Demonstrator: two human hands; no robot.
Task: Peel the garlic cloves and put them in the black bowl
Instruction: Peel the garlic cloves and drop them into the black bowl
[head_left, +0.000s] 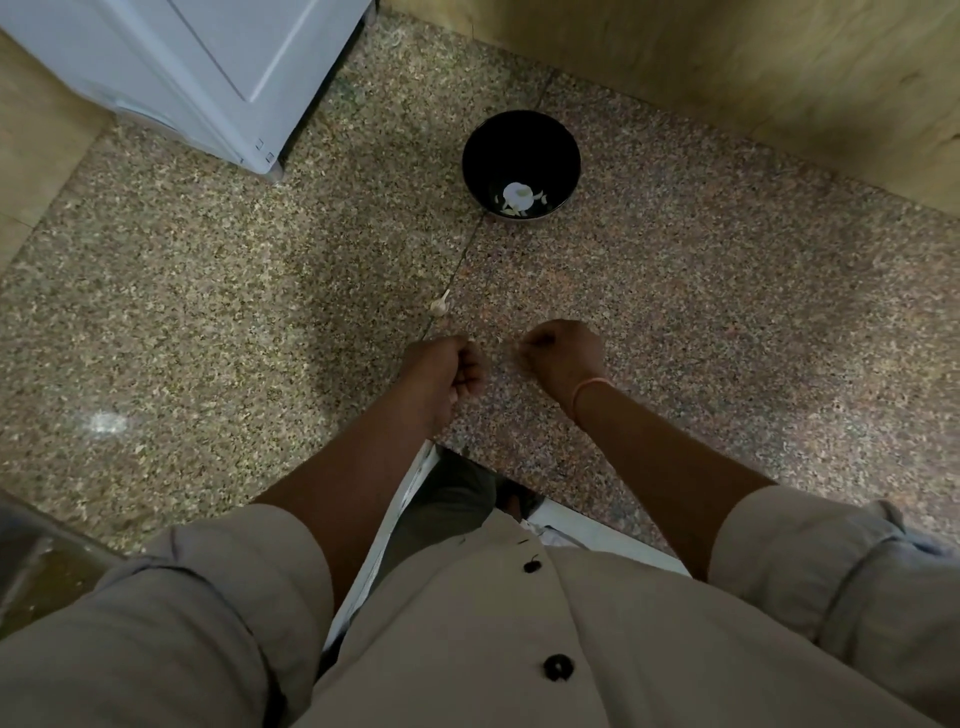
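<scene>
The black bowl (521, 136) stands on the speckled stone counter beyond my hands and holds a few pale peeled garlic pieces (519, 197). A small garlic remnant with a stalk (440, 305) lies on the counter just ahead of my left hand. My left hand (441, 376) hovers low over the counter with its fingers curled into the palm; whatever is inside is hidden. My right hand (563, 356) is a short gap to its right, fingertips pinching a small pale garlic clove (519, 347), blurred. A thin band circles the right wrist.
A white appliance (197, 67) stands at the back left of the counter (208, 312). A wooden wall (753, 78) runs along the back right. The counter's front edge is close to my body, with a white cabinet front (415, 499) below it.
</scene>
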